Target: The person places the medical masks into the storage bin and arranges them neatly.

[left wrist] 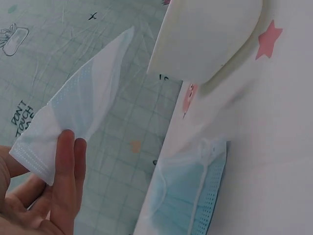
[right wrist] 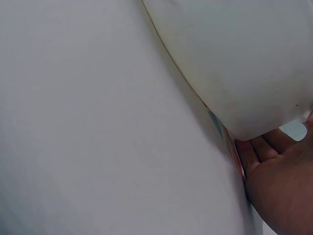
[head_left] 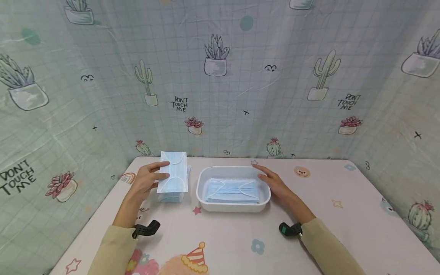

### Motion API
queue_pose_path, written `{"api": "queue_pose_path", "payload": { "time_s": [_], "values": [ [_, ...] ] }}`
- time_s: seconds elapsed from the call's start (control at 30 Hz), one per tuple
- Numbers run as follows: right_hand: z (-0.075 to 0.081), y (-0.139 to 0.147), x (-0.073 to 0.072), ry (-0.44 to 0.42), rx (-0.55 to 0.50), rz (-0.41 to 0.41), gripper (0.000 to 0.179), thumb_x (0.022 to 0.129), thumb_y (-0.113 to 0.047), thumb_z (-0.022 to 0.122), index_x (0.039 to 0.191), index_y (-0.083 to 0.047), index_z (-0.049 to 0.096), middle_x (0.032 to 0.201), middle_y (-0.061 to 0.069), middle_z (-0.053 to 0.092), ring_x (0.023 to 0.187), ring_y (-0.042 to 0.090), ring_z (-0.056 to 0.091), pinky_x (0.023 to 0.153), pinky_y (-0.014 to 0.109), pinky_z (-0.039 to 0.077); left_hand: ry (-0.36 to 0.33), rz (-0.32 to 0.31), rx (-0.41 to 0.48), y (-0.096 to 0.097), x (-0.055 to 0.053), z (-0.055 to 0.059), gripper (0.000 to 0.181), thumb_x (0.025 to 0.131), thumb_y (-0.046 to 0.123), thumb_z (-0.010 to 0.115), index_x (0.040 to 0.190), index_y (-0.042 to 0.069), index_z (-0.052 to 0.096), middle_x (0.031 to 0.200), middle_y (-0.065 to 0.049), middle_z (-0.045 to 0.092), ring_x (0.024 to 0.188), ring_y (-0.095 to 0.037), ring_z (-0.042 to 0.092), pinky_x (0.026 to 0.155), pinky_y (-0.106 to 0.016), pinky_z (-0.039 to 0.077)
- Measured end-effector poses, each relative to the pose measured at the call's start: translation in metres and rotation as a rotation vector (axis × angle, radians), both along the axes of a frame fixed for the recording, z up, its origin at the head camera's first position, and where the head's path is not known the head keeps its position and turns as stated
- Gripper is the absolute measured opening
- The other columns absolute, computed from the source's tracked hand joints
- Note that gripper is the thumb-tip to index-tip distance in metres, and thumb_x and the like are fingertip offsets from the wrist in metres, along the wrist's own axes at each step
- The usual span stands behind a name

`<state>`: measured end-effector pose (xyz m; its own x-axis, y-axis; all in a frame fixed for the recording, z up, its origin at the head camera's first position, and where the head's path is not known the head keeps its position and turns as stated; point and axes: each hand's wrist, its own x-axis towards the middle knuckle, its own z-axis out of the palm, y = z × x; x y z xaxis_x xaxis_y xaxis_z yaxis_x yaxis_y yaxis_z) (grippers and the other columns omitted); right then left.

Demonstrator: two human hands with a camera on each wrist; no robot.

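In the head view my left hand [head_left: 146, 180] pinches a light-blue pleated face mask [head_left: 177, 173] by its left side, fingers in front of it. Under that mask, other blue masks [head_left: 172, 197] lie on the table, partly hidden. The left wrist view shows the held mask [left wrist: 73, 105] raised and tilted, apart from the blue mask [left wrist: 188, 188] below. My right hand [head_left: 276, 187] grips the right end of a white plastic tub [head_left: 233, 208], thumb at the rim and fingers around the outside. Inside the tub lie flat blue masks [head_left: 232, 191] with white ear loops.
The pale table [head_left: 227, 236] has printed stars, flowers and cartoon figures. Behind and at both sides hangs a curtain [head_left: 240, 91] with cactus prints. A dark wrist device [head_left: 147, 229] sits on the left wrist, another [head_left: 290, 230] on the right.
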<state>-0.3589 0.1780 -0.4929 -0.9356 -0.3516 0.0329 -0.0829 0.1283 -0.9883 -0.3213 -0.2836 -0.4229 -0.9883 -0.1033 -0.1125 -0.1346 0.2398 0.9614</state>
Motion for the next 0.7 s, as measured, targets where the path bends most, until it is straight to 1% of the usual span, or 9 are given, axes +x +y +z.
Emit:
{"api": "queue_pose_path", "payload": {
  "time_s": [0.1,0.23,0.33,0.43,0.57,0.7],
  "values": [
    [0.0,0.0,0.0,0.0,-0.012,0.011,0.051,0.111,-0.023,0.044,0.161,-0.019,0.038,0.176,0.003,0.012,0.163,0.032,0.004,0.129,0.061,0.006,0.019,-0.038,0.007,0.009,-0.001,0.002,0.058,0.093,0.006,0.07,0.149,0.011,0.055,0.164,-0.013,0.041,0.122,-0.022,0.053,0.083,-0.026,0.053],
    [0.0,0.0,-0.001,-0.001,-0.021,0.021,0.05,0.111,-0.023,0.044,0.161,-0.019,0.038,0.176,0.004,0.011,0.163,0.032,0.003,0.129,0.061,0.006,0.04,-0.079,-0.016,0.02,-0.004,0.006,0.057,0.093,0.006,0.07,0.148,0.011,0.057,0.169,-0.011,0.032,0.137,-0.03,0.047,0.094,-0.035,0.052],
    [0.001,0.0,-0.001,0.004,-0.017,0.019,0.05,0.111,-0.023,0.044,0.161,-0.019,0.039,0.176,0.005,0.011,0.163,0.032,0.003,0.129,0.061,0.005,0.058,-0.099,-0.045,0.029,-0.006,0.011,0.056,0.092,0.007,0.071,0.147,0.011,0.058,0.17,-0.011,0.028,0.145,-0.035,0.04,0.099,-0.04,0.051],
    [0.001,-0.001,0.0,0.01,-0.01,0.017,0.05,0.111,-0.022,0.044,0.161,-0.018,0.038,0.176,0.005,0.011,0.163,0.032,0.003,0.129,0.061,0.005,0.07,-0.112,-0.075,0.039,-0.007,0.016,0.053,0.092,0.009,0.072,0.144,0.013,0.061,0.168,-0.011,0.032,0.141,-0.035,0.044,0.097,-0.041,0.053],
    [0.0,-0.001,0.001,0.012,-0.006,0.013,0.051,0.111,-0.021,0.044,0.161,-0.018,0.037,0.176,0.004,0.011,0.163,0.031,0.002,0.129,0.06,0.005,0.064,-0.139,-0.084,0.051,-0.009,0.023,0.052,0.091,0.01,0.074,0.142,0.014,0.063,0.166,-0.011,0.035,0.139,-0.035,0.044,0.099,-0.045,0.052],
    [0.0,0.0,0.001,0.002,-0.014,0.008,0.05,0.111,-0.021,0.045,0.16,-0.019,0.039,0.176,0.003,0.011,0.163,0.031,0.003,0.13,0.06,0.005,0.062,-0.167,-0.1,0.063,-0.011,0.03,0.051,0.09,0.01,0.075,0.14,0.015,0.065,0.163,-0.01,0.041,0.134,-0.033,0.048,0.098,-0.044,0.053]
  ]
}}
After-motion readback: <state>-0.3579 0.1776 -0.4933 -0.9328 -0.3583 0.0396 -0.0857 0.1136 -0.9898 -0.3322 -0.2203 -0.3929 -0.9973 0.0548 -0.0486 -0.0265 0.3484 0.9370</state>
